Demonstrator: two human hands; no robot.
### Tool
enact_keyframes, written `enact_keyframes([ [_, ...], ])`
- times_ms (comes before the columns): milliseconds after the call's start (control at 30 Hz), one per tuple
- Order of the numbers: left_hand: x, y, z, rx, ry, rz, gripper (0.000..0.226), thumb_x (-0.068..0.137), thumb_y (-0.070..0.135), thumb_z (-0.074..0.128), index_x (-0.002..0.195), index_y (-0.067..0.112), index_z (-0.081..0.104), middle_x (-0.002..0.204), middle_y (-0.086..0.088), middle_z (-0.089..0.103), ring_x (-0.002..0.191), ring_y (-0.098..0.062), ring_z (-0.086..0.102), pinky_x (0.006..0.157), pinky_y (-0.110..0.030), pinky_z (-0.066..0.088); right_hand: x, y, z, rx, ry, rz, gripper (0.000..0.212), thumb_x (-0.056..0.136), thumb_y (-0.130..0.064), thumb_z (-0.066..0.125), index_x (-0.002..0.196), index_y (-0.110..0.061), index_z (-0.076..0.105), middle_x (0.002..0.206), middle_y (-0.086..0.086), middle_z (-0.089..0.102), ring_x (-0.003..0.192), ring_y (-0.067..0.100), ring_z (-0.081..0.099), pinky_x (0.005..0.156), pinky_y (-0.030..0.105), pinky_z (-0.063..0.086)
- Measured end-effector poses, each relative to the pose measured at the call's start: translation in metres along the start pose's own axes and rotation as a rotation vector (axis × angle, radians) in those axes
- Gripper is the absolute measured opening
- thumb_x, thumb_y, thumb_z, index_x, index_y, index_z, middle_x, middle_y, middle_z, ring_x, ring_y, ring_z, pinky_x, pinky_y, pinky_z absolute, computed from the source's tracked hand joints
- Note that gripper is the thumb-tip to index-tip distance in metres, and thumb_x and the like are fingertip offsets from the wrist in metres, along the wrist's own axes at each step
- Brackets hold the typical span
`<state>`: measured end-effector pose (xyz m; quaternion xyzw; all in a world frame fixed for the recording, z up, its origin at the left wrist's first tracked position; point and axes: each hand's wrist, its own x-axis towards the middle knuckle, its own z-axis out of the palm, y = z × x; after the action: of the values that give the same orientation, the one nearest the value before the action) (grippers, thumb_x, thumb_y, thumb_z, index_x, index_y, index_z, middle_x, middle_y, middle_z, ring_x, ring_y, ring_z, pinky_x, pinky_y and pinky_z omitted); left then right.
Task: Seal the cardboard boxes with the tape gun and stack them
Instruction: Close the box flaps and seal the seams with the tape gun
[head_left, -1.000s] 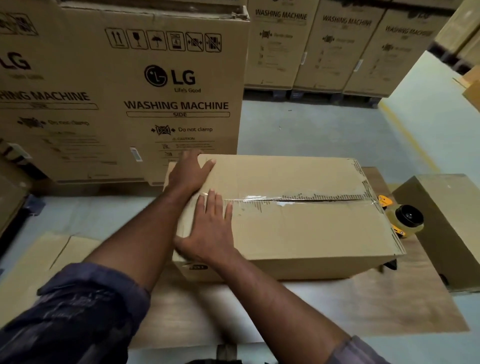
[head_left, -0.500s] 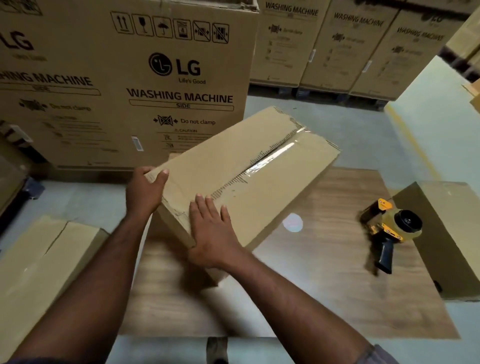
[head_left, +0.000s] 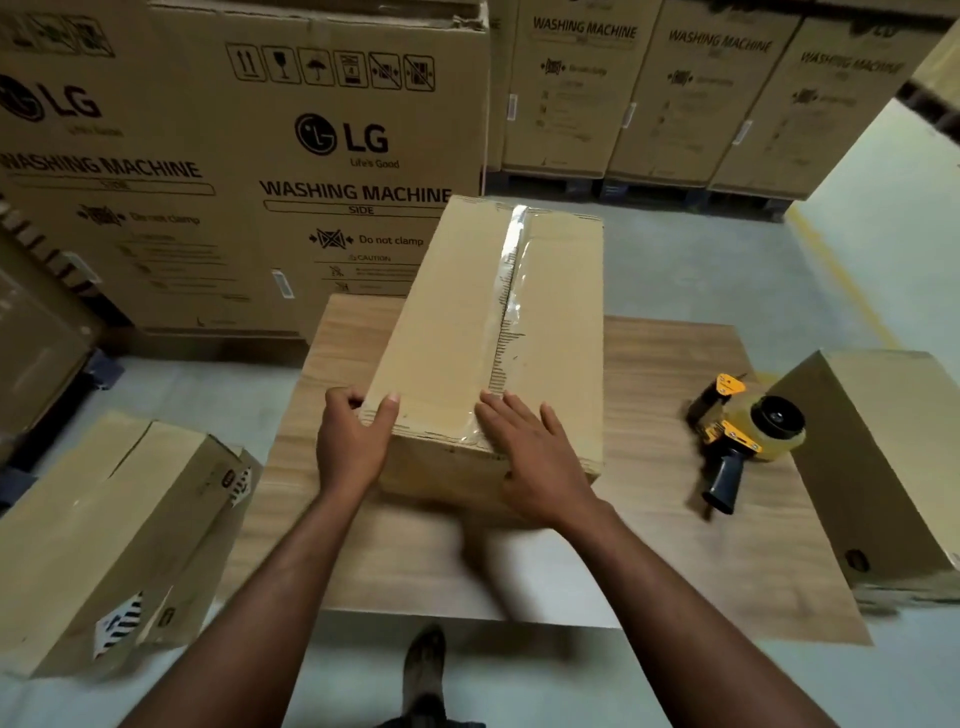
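A taped cardboard box (head_left: 483, 332) sits on the wooden table (head_left: 660, 525), its long axis running from the person toward twelve o'clock, so the strip of clear tape (head_left: 506, 312) along the top seam points straight away. The near end of the box is the one being handled.

The left hand (head_left: 353, 441) wraps the near left corner — thumb on top, fingers curled round the side face — a firm hold on the box. The right hand (head_left: 535, 462) lies flat and spread over the near end, fingertips touching the end of the tape where it folds down over the edge; it presses on the box and closes on nothing. Whether the box's far end rests on the table or is tipped up slightly is hard to judge from this angle.

At three o'clock from the box, well apart from both hands, the yellow tape gun (head_left: 748, 436) lies on the table with its dark handle pointing toward the person. Just beyond it, at the table's right edge, stands a second cardboard box (head_left: 883, 457). At eight o'clock, off the table and lower, lies another box (head_left: 104, 535) with its top seam showing.

Behind everything, from ten to one o'clock, stand tall washing machine cartons (head_left: 291, 171) on the pale floor (head_left: 727, 280). A shoe (head_left: 423, 670) shows at six o'clock.
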<state>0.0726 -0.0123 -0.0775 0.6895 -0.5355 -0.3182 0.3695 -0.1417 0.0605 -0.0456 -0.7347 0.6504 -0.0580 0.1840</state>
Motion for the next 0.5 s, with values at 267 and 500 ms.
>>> enact_keyframes([
  [267,-0.091,0.025,0.050,-0.003,0.001,0.007,0.043,0.091,0.044,0.069,0.114,0.012,0.051,0.111,0.000,0.057,0.104,-0.024,0.057,0.081,-0.033,0.043,-0.070,0.082,-0.004,0.016,0.115,-0.063,0.073,0.094,-0.043,0.060,0.160,-0.032,0.031,0.168,-0.019,0.019,0.156,0.006,0.011,0.127,0.044,0.005],
  [500,-0.149,0.039,0.076,-0.020,-0.015,0.026,0.052,0.090,0.044,0.071,0.125,0.014,0.050,0.123,-0.003,0.059,0.112,-0.018,0.057,0.085,-0.029,0.041,-0.109,0.136,-0.009,-0.073,0.154,-0.150,0.071,0.096,-0.054,0.056,0.159,-0.033,0.032,0.167,-0.020,0.021,0.155,0.005,0.015,0.126,0.041,0.009],
])
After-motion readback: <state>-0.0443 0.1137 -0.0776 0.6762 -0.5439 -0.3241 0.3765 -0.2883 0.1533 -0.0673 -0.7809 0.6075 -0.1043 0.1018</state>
